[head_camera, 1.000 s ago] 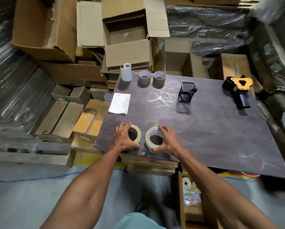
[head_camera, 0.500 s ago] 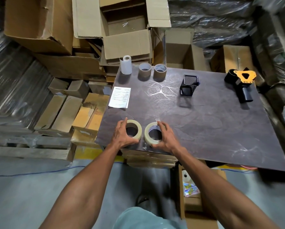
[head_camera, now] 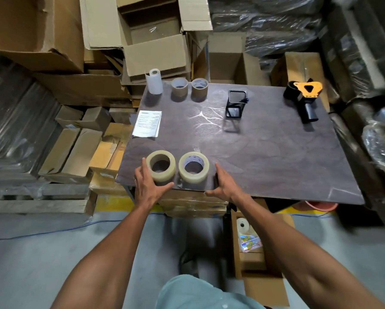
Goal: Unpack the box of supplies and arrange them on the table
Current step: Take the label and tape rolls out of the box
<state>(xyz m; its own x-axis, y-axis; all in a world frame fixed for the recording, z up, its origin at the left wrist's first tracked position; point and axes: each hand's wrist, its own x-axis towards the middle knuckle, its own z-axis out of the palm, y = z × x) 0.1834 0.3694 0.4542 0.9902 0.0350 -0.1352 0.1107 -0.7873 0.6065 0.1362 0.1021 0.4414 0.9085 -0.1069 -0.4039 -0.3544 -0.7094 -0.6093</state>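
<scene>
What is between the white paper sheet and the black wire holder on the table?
In the head view, only bare dark tabletop lies between the white paper sheet and the black wire holder.

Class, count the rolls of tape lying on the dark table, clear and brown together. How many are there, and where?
4. Two clear rolls lie at the near edge: left clear roll and right clear roll. Two brown rolls stand at the far edge: left brown roll and right brown roll. More may remain in the box.

Warehouse storeroom, stacked cardboard boxes (head_camera: 142, 52), plastic-wrapped bundles (head_camera: 265, 23)
</scene>
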